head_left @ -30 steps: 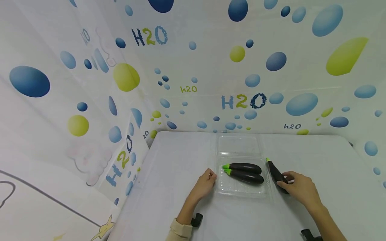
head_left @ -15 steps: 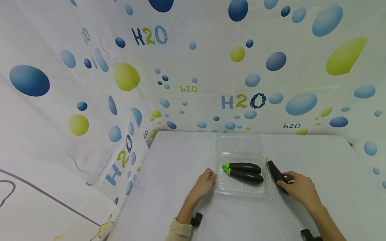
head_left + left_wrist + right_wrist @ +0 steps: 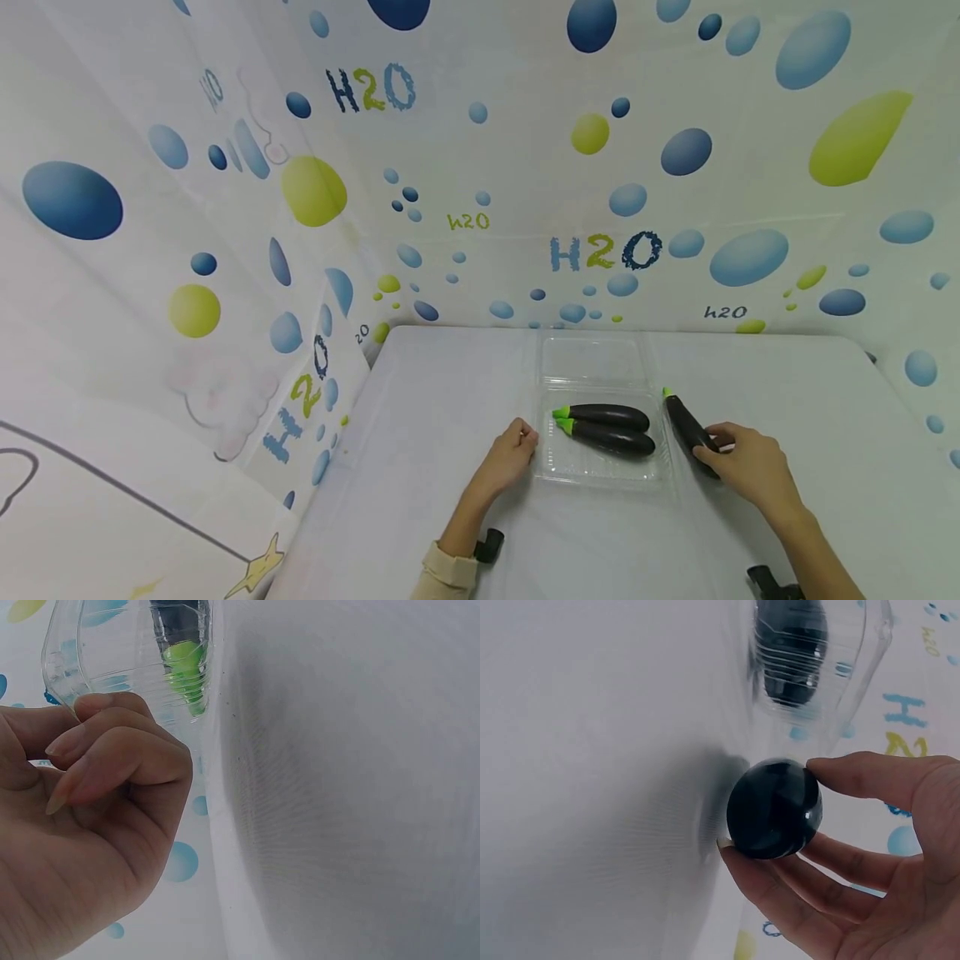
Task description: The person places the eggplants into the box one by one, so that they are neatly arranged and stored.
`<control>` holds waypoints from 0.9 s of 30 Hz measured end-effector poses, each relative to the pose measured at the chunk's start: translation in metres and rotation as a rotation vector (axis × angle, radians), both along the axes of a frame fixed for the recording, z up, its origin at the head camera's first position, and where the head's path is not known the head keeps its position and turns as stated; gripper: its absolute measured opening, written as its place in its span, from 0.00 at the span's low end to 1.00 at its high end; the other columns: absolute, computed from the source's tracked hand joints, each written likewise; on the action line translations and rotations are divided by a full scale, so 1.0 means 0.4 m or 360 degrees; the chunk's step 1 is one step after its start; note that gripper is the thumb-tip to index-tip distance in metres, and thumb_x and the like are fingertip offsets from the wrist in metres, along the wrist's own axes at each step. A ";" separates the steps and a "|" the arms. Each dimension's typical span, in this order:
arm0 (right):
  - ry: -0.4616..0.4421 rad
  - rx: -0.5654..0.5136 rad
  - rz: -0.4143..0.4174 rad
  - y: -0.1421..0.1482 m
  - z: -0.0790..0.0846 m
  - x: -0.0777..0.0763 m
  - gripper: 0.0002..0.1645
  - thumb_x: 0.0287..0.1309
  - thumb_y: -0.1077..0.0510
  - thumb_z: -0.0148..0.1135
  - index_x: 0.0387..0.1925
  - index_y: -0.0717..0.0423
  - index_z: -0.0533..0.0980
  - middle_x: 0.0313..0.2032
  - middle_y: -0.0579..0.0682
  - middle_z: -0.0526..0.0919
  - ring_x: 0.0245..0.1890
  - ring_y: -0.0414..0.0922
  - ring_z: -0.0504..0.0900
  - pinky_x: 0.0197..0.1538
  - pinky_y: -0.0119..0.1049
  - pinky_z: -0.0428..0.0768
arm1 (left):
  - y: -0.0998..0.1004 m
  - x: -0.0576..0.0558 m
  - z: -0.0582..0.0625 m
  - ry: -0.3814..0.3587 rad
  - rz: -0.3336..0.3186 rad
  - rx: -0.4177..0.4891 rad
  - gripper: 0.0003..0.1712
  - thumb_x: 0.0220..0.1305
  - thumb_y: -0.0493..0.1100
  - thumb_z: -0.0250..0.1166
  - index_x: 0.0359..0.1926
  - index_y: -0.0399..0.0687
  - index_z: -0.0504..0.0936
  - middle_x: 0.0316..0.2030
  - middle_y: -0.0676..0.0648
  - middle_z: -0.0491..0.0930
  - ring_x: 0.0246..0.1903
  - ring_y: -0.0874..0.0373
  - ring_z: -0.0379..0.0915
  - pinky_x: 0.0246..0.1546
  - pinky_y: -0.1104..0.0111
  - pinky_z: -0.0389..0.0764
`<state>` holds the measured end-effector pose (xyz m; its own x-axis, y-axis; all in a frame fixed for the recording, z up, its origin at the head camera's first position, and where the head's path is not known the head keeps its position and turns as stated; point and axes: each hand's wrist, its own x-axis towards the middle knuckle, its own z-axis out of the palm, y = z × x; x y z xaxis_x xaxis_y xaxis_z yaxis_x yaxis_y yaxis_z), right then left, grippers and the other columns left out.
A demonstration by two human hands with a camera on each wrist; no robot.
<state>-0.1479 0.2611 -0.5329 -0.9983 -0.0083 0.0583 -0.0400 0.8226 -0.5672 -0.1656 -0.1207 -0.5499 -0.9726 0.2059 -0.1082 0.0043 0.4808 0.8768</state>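
**A:** So how was the dark eggplant (image 3: 684,421) being held?

**B:** It was gripped near the blunt end by the right hand (image 3: 750,467), thumb on one side, fingers on the other. The rest was angled out past the fingers, green stem toward the back edge of the tabletop (image 3: 442,383) and a bit toward its left edge. Whether it was lifted at all couldn't really be told.

**A:** And the clear container (image 3: 562,467)?

**B:** Just left of that eggplant, so the right hand was clearly the nearer one to it. Two more were laid inside, a far eggplant (image 3: 611,416) and a near eggplant (image 3: 611,440), stems toward the left edge. So the held one was slanted across their line, not matched to it.

**A:** Anything in the way?

**B:** Only the container's right wall, set between. The lid (image 3: 592,362) was folded back toward the back edge. On the other side, the container's left rim seemed to be pinched by the left hand (image 3: 510,454), fingers curled.
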 end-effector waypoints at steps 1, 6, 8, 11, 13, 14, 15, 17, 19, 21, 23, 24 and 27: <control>0.0007 -0.0003 -0.0003 0.000 0.003 -0.001 0.28 0.58 0.51 0.74 0.51 0.68 0.82 0.42 0.65 0.88 0.41 0.63 0.87 0.29 0.43 0.79 | 0.000 0.000 0.000 -0.0006 -0.0001 0.0001 0.11 0.81 0.44 0.51 0.44 0.41 0.74 0.28 0.52 0.73 0.25 0.60 0.65 0.25 0.69 0.66; 0.0027 -0.0018 -0.0011 0.003 0.018 -0.003 0.27 0.59 0.51 0.74 0.52 0.68 0.81 0.43 0.65 0.88 0.42 0.65 0.87 0.29 0.43 0.80 | -0.001 -0.003 -0.004 -0.0020 -0.0005 0.0002 0.11 0.82 0.45 0.51 0.44 0.42 0.74 0.28 0.52 0.73 0.25 0.60 0.65 0.25 0.69 0.66; 0.0028 -0.0024 -0.0016 0.004 0.021 -0.003 0.28 0.60 0.51 0.74 0.53 0.68 0.81 0.43 0.65 0.88 0.42 0.65 0.87 0.29 0.43 0.80 | -0.001 -0.002 -0.005 -0.0017 -0.0008 -0.0004 0.11 0.81 0.44 0.51 0.44 0.42 0.74 0.27 0.52 0.73 0.25 0.60 0.65 0.25 0.69 0.66; 0.0030 -0.0035 -0.0031 0.003 0.027 -0.003 0.28 0.60 0.51 0.74 0.54 0.68 0.81 0.44 0.66 0.88 0.43 0.65 0.87 0.29 0.43 0.80 | -0.002 -0.001 -0.005 -0.0016 -0.0012 -0.0009 0.11 0.81 0.44 0.51 0.44 0.42 0.74 0.27 0.53 0.73 0.25 0.60 0.64 0.25 0.68 0.66; 0.0029 -0.0046 -0.0043 0.001 0.032 -0.003 0.29 0.60 0.50 0.74 0.55 0.68 0.81 0.44 0.66 0.87 0.43 0.66 0.87 0.29 0.43 0.80 | -0.001 -0.001 -0.005 -0.0022 -0.0011 -0.0008 0.11 0.82 0.45 0.51 0.44 0.42 0.73 0.27 0.52 0.73 0.25 0.60 0.64 0.25 0.68 0.66; 0.0028 -0.0051 -0.0048 0.000 0.035 -0.003 0.30 0.60 0.50 0.74 0.55 0.68 0.80 0.45 0.66 0.87 0.44 0.66 0.87 0.29 0.43 0.80 | -0.001 -0.002 -0.005 -0.0022 -0.0011 -0.0005 0.11 0.82 0.45 0.51 0.44 0.41 0.73 0.28 0.52 0.73 0.25 0.60 0.64 0.25 0.68 0.65; 0.0027 -0.0057 -0.0050 -0.001 0.039 -0.003 0.30 0.61 0.50 0.74 0.56 0.68 0.80 0.45 0.67 0.87 0.44 0.66 0.87 0.29 0.43 0.80 | -0.001 -0.002 -0.005 -0.0027 -0.0008 -0.0005 0.11 0.82 0.45 0.51 0.45 0.42 0.73 0.28 0.52 0.72 0.25 0.60 0.64 0.25 0.68 0.65; 0.0027 -0.0068 -0.0052 -0.003 0.048 -0.003 0.30 0.61 0.50 0.74 0.56 0.68 0.80 0.46 0.68 0.87 0.44 0.67 0.87 0.29 0.43 0.80 | -0.001 -0.002 -0.006 -0.0027 -0.0005 -0.0003 0.11 0.81 0.45 0.52 0.45 0.41 0.73 0.28 0.52 0.73 0.25 0.59 0.64 0.25 0.68 0.65; 0.0032 -0.0074 -0.0053 -0.006 0.057 -0.002 0.31 0.61 0.50 0.74 0.57 0.69 0.80 0.46 0.68 0.86 0.45 0.67 0.87 0.29 0.43 0.80 | -0.001 -0.001 -0.006 -0.0033 -0.0003 -0.0003 0.11 0.82 0.45 0.52 0.45 0.41 0.73 0.28 0.51 0.73 0.26 0.59 0.65 0.25 0.68 0.66; 0.0041 -0.0074 -0.0057 -0.010 0.067 -0.002 0.31 0.61 0.50 0.74 0.57 0.69 0.79 0.46 0.69 0.86 0.44 0.67 0.87 0.29 0.43 0.81 | -0.002 -0.001 -0.007 -0.0035 -0.0003 -0.0005 0.12 0.82 0.45 0.51 0.45 0.41 0.74 0.28 0.51 0.73 0.26 0.59 0.65 0.25 0.68 0.66; 0.0049 -0.0074 -0.0064 -0.013 0.075 -0.001 0.31 0.61 0.51 0.74 0.57 0.70 0.79 0.46 0.69 0.86 0.44 0.67 0.87 0.29 0.43 0.81 | -0.002 -0.001 -0.008 -0.0037 -0.0006 -0.0008 0.12 0.82 0.45 0.51 0.45 0.41 0.74 0.28 0.52 0.73 0.25 0.59 0.65 0.25 0.68 0.66; 0.0050 -0.0073 -0.0068 -0.014 0.078 0.000 0.31 0.61 0.51 0.74 0.57 0.70 0.79 0.46 0.69 0.86 0.44 0.67 0.87 0.29 0.43 0.81 | -0.002 -0.001 -0.009 -0.0036 -0.0009 -0.0009 0.11 0.82 0.45 0.51 0.45 0.41 0.74 0.28 0.52 0.73 0.25 0.59 0.65 0.25 0.68 0.66; 0.0053 -0.0071 -0.0074 -0.017 0.086 0.001 0.31 0.61 0.51 0.74 0.57 0.69 0.79 0.46 0.69 0.86 0.44 0.67 0.87 0.29 0.43 0.80 | -0.002 -0.002 -0.009 -0.0028 -0.0009 -0.0012 0.11 0.82 0.44 0.51 0.44 0.42 0.74 0.27 0.52 0.73 0.25 0.59 0.65 0.25 0.68 0.66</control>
